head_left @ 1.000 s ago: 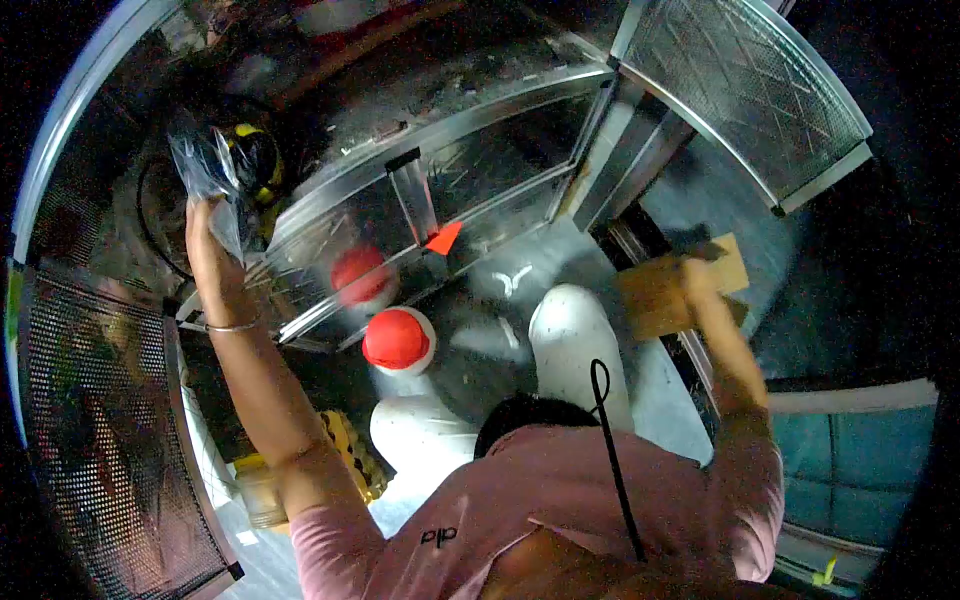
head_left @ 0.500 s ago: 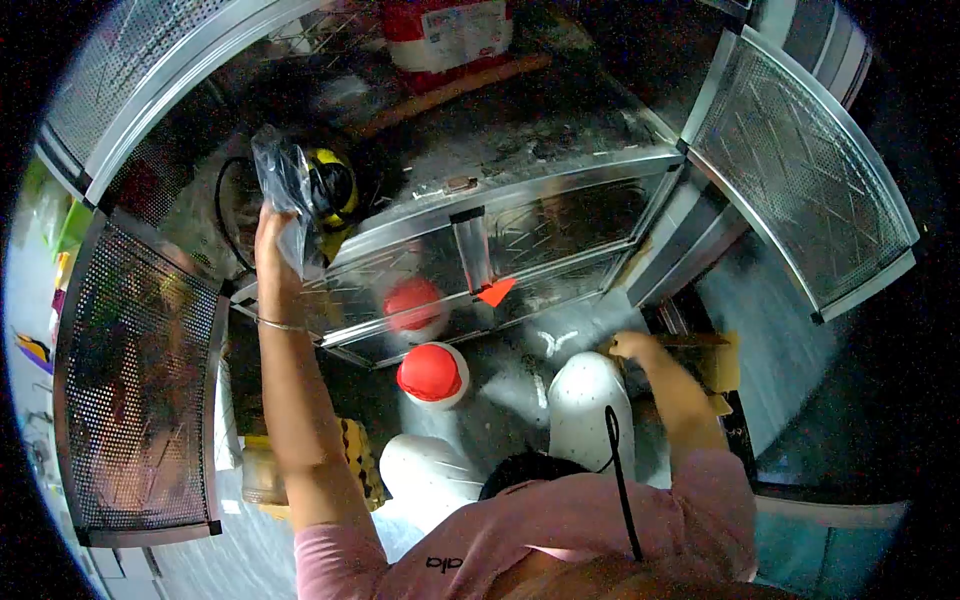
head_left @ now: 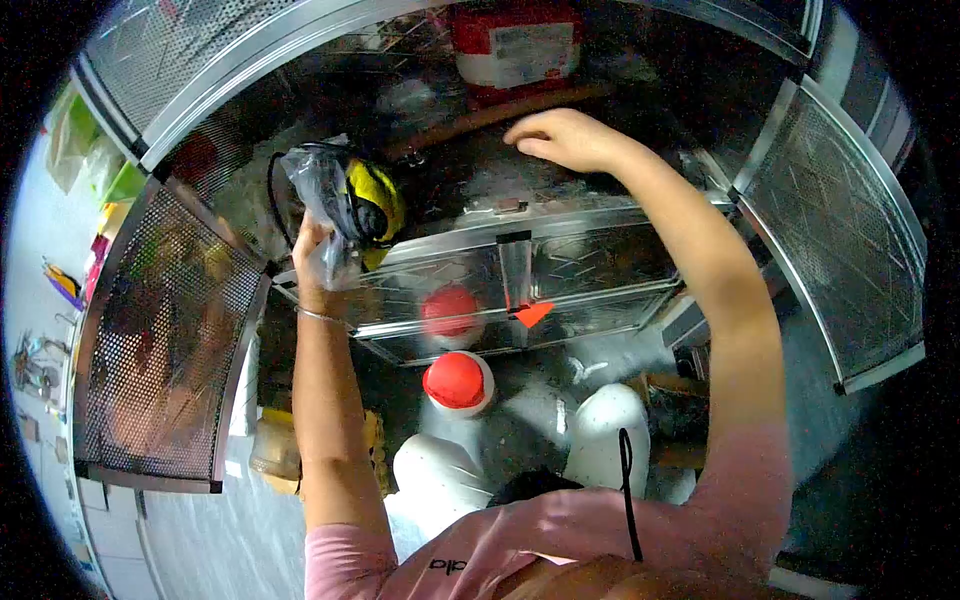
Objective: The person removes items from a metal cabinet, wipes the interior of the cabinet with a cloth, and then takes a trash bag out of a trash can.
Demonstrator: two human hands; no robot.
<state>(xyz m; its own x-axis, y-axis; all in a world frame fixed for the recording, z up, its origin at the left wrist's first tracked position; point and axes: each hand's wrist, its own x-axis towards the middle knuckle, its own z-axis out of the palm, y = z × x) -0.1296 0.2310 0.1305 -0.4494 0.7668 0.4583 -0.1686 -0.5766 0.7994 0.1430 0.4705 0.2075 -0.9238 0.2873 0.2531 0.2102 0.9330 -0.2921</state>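
We hold a clear bag in our left hand; our right hand, a bit wide, is over the shelf.

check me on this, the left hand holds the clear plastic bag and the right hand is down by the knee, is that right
Not quite: the right hand is not down by the knee. The head view shows it over the dark cabinet shelf. The left hand does hold the clear plastic bag.

left grip: holds plastic bag | right grip: above shelf (loosely curled)
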